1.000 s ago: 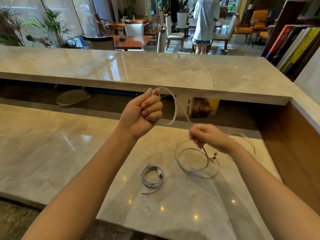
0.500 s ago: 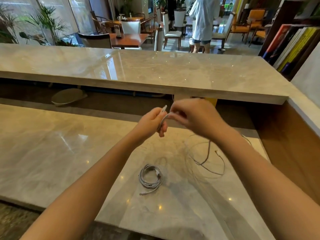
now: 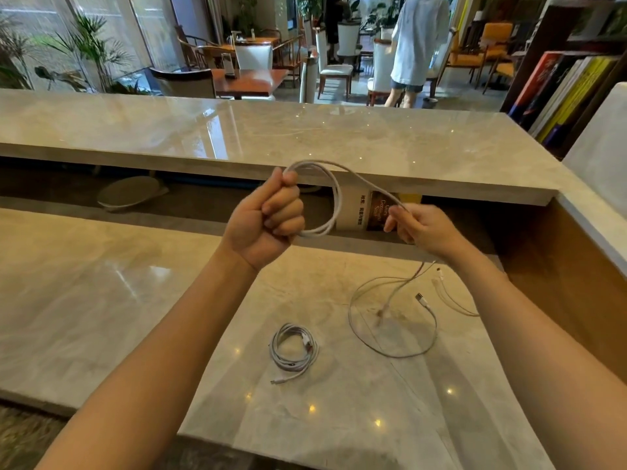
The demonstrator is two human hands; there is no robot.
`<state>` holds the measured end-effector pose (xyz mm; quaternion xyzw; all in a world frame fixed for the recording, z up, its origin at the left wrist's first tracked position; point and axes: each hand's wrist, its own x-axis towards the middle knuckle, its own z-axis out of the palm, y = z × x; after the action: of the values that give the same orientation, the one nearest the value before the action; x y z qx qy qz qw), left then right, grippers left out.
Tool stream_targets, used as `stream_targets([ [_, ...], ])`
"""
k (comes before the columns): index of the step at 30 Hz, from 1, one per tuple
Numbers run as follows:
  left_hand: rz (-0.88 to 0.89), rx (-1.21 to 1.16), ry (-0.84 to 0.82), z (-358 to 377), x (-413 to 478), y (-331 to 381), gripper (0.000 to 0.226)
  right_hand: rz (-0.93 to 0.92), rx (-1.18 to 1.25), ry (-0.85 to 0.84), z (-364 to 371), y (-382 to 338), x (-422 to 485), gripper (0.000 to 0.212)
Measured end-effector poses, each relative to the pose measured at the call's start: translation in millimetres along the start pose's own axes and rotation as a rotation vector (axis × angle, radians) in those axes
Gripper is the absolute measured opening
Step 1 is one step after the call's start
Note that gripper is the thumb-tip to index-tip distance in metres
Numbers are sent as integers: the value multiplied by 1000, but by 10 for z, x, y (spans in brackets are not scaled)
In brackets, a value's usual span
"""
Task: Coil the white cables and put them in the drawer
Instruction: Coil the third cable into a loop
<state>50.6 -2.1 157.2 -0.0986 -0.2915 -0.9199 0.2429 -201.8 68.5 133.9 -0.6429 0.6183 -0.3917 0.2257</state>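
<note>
The bench (image 3: 101,300) is polished pale marble that mirrors ceiling lights. On it lies a finished coil (image 3: 293,349) of white cable, wound tight, with one plug end poking out toward the near edge. Beyond the coil a raised ledge (image 3: 305,137) of the same marble runs across the view, and a book (image 3: 380,212) stands in the dark gap under it. Far beyond the coil the room has wooden tables, white-backed chairs, potted palms (image 3: 84,52) by tall windows and a standing person (image 3: 417,45) in a pale top. Up and to the right of the coil a row of books (image 3: 563,93) fills a dark shelf.

Both hands are raised over the bench, beyond the coil. The left hand (image 3: 268,222) is a closed fist gripping a second white cable (image 3: 338,201), which stands out of the fist in a couple of loops on the side toward the right hand. One strand arcs from the top of the fist to the right hand (image 3: 420,228), whose fingertips pinch it.

From the right hand the cable drops to the bench and spreads into a wide loose ring (image 3: 393,356) just right of the coil and apart from it. More thin white cord and a few plug ends (image 3: 420,297) lie farther right; which cable each belongs to cannot be made out.
</note>
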Motion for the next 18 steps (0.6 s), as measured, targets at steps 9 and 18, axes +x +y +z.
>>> stream_targets([
  [9,163,1026,454,100,376,-334,19,-98,-787,-337,602,-265,-194,38],
  [18,-213,1781,475,-42,261,-396,17,-338,-831,-94,109,-640,-192,23],
])
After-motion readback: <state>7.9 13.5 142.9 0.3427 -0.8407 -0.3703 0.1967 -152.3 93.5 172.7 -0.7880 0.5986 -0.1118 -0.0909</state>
